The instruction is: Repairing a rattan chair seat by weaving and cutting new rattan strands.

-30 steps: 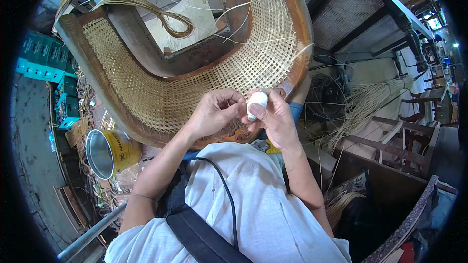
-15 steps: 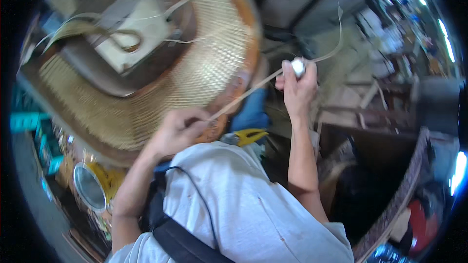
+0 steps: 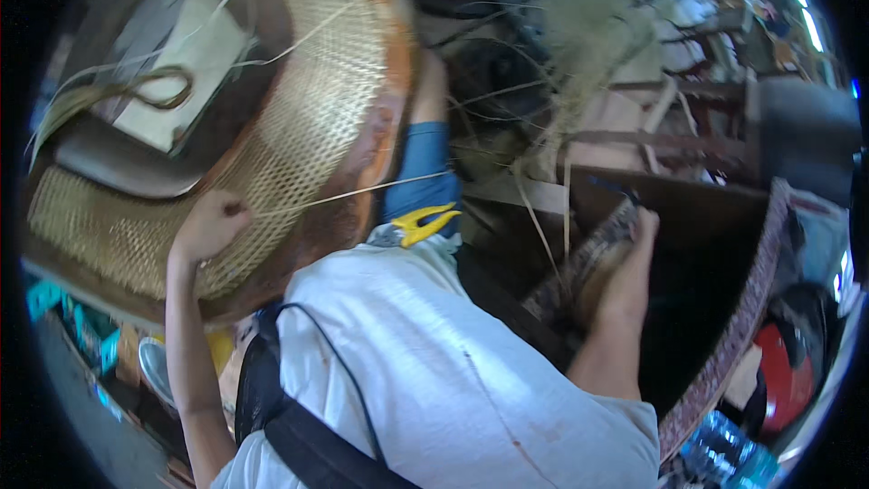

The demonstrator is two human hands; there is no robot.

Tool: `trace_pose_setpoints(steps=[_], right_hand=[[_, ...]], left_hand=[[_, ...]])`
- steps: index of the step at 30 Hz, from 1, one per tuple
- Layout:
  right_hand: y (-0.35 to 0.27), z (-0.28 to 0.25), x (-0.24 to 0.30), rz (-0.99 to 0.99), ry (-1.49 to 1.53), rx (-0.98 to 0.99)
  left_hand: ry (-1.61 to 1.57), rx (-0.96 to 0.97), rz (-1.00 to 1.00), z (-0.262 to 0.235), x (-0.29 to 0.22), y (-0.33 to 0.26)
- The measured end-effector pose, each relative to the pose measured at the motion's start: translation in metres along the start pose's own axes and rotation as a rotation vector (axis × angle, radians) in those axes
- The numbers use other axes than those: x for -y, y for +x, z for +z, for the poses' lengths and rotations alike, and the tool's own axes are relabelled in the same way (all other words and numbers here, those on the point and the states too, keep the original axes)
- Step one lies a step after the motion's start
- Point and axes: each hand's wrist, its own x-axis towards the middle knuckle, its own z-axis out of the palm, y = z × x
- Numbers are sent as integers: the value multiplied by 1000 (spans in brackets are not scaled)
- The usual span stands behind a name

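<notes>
A curved wooden chair frame with a woven cane panel [image 3: 312,81] lies at the left over my lap. My left hand [image 3: 213,225] is closed at the lower part of the weave, pinching a thin pale cane strand [image 3: 362,190] that runs right across the wooden rim. My right hand [image 3: 644,225] reaches down at the right, beside a dark tool-like thing with some blue [image 3: 617,188] and the edge of a patterned panel [image 3: 597,249]. Its fingers are mostly hidden, so any grip is unclear. Yellow-handled pliers [image 3: 424,225] rest at my lap.
A looped bundle of cane strips [image 3: 163,95] and a pale sheet [image 3: 186,63] lie within the frame's opening. Loose fibres [image 3: 579,72] hang at the back. A dark open box [image 3: 706,254] is at right, with a red object [image 3: 783,376] and a clear bottle [image 3: 724,444] beyond it.
My right hand has let go of the strand and moved down to the right; the white thing there is out of sight. My left hand, still on the strand, sits farther left. The view shifted.
</notes>
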Motion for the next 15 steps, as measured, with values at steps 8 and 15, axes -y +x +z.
trace_pose_setpoints(steps=[8, 15], right_hand=[[-2, 33, -65, 139, -204, 175], [5, -1, 18, -25, -441, 203]], left_hand=[[-136, 53, -200, -5, 27, 0], [-126, 21, -224, -8, 46, -2]])
